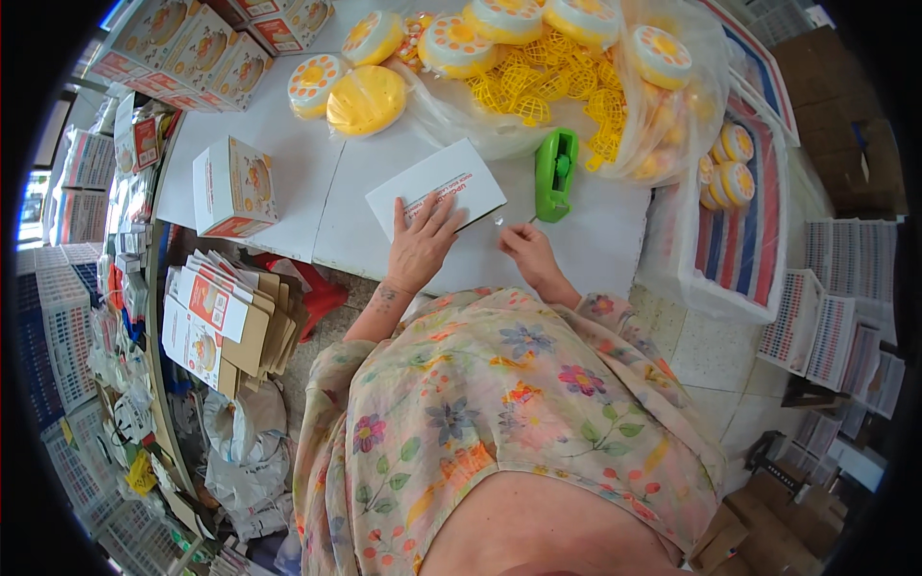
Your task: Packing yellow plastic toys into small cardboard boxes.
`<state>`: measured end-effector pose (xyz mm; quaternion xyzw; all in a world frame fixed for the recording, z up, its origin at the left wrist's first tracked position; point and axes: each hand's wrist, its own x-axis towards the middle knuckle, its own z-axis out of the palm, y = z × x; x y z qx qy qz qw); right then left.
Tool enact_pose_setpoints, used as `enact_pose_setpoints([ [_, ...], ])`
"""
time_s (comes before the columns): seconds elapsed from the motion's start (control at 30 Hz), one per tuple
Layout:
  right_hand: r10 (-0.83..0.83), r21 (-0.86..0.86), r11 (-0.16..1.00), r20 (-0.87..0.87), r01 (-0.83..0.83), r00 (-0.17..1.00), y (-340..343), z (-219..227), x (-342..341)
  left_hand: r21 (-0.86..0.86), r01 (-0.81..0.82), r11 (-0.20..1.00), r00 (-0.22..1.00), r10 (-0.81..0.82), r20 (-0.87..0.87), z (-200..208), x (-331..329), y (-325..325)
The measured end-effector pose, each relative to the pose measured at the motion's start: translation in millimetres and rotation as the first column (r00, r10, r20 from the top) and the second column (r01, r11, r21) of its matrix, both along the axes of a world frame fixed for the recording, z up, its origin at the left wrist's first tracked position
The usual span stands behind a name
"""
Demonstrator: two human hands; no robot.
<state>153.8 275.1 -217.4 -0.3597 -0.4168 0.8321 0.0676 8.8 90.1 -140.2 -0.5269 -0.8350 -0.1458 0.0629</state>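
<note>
A white cardboard box (466, 171) with a little red print lies on the table in front of me. My left hand (419, 242) rests flat on its near left part with the fingers spread. Just off the box's near right corner, my right hand (534, 257) pinches a small strip of clear tape (499, 222) between thumb and fingertips. Behind that hand stands a green tape dispenser (554, 178), close to the box's right side but apart from it.
Yellow-and-white round toys (459, 46), a yellow disc (366, 100) and yellow netted pieces (523, 84) lie at the back. A printed box (233, 187) stands left; flattened cartons (235, 317) are stacked below it. A foam crate (687, 254) borders the table's right side.
</note>
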Motion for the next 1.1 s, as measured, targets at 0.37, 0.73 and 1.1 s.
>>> enact_pose_setpoints([
  [0.37, 0.088, 0.06, 0.995, -0.167, -0.079, 0.982, -45.6, 33.9, -41.3, -0.029, 0.015, 0.999, 1.0, -0.014, 0.014, 0.5, 2.7, 0.4],
  [0.73, 0.237, 0.59, 0.768, 0.101, -0.25, 0.966, -31.0, -11.7, -53.3, 0.039, 0.067, 0.997, 0.975, -0.074, 0.208, -8.1, -14.9, -10.2],
  [1.1, 0.383, 0.475, 0.752, 0.248, -0.457, 0.89, -16.6, -75.7, -9.5, -0.313, -0.344, 0.885, 0.88, 0.42, 0.222, 41.6, -49.3, -40.6],
])
